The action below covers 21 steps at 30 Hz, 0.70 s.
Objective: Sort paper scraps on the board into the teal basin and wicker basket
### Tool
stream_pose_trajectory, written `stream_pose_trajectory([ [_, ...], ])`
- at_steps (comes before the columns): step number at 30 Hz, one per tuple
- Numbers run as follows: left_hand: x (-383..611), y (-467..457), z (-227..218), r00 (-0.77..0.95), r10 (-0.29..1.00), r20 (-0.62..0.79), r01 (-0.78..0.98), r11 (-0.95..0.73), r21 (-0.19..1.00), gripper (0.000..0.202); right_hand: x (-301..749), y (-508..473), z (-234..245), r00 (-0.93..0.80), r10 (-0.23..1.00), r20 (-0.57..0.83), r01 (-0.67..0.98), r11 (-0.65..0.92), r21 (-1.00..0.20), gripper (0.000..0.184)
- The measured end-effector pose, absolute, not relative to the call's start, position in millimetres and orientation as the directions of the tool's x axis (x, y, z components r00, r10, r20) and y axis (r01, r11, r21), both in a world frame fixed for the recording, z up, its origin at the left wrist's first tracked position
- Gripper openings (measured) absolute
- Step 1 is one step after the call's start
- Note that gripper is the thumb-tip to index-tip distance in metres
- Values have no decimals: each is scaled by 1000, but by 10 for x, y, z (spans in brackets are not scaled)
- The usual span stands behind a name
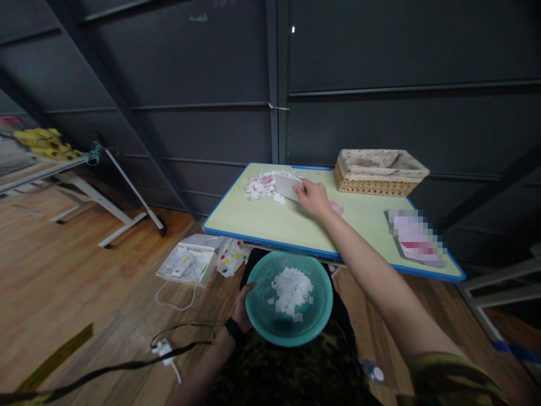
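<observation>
My right hand (313, 197) reaches over the pale green table (270, 223) and grips a white card (287, 186), whose edge rests against a heap of small white and pink paper scraps (264, 185) at the table's far left. My left hand (242, 307) holds the rim of a teal plastic bowl (289, 297) below the table's near edge, over my lap. A small pile of white paper scraps (291, 290) lies inside the bowl.
A wicker basket (380, 172) with a cloth lining stands at the table's back right. A blurred booklet (416, 237) lies near the right edge. On the wooden floor to the left are an open white box (190, 262), cables and a metal-legged table (105, 192).
</observation>
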State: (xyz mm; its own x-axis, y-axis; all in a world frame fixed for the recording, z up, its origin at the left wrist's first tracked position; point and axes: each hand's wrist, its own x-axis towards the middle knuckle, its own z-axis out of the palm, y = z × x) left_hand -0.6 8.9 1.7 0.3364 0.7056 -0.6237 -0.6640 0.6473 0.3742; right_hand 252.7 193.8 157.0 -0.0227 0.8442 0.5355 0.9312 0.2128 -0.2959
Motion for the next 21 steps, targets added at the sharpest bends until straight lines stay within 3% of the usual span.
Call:
stream_pose_trajectory([
  [5, -14, 80, 18, 374, 697, -613, -675, 657, 336, 24, 2524, 1925, 1584, -27, 840, 542, 920, 232, -314, 32],
  [14, -6, 94, 29, 275, 718, -640, -662, 624, 416, 13, 2523, 1908, 1628, -27, 831, 556, 881, 283, -380, 29],
  [21, -13, 80, 21, 321, 704, -633, -691, 631, 352, 19, 2538, 1937, 1613, 43, 819, 572, 844, 276, -459, 29],
])
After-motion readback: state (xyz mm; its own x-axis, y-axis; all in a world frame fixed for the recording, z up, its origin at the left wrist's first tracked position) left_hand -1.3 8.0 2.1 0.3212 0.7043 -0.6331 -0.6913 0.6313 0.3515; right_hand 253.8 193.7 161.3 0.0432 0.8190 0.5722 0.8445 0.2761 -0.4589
